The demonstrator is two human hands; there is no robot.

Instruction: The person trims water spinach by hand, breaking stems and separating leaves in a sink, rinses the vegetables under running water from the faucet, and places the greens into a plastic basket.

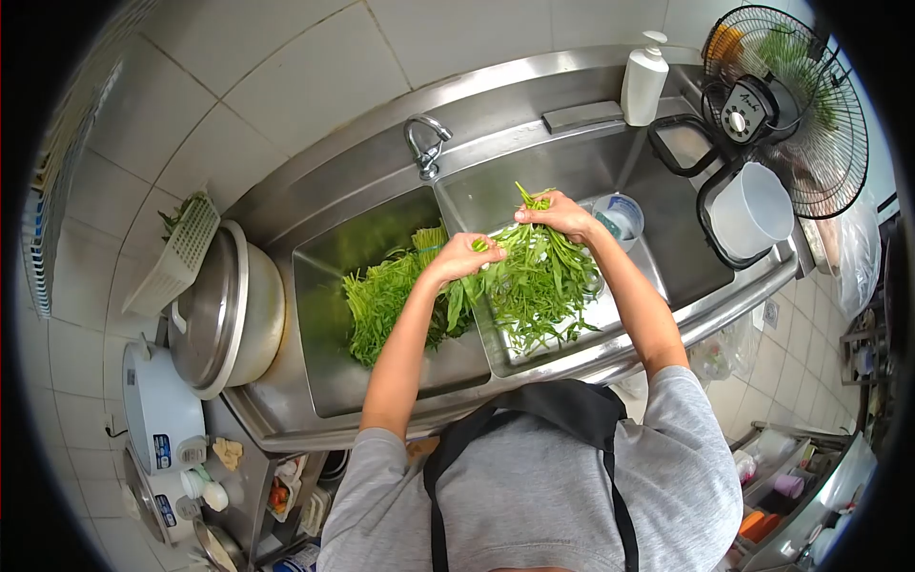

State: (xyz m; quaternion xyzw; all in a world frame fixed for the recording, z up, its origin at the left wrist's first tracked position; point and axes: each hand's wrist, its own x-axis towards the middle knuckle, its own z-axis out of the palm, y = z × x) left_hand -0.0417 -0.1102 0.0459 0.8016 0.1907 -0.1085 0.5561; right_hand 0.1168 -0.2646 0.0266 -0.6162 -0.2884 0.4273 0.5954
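Over the divider of a steel double sink (448, 377), both my hands work on long-stemmed leafy greens. My right hand (558, 217) is closed around a bunch of greens (543, 286), its cut stems poking up past the fingers and its leaves hanging into the right basin. Just to the left, my left hand (467, 257) pinches some green stems, with leaves trailing below it. A large pile of greens (381, 305) lies in the left basin, its stem ends near my left wrist. Under the hanging leaves is a white tray (648, 269), partly hidden.
A faucet (427, 148) rises behind the divider. At right stand a round clear container (620, 217), a pump bottle (645, 81), a white tub (751, 214) and a fan (786, 110). A large lidded pot (233, 310) and a white basket (176, 253) flank the left side.
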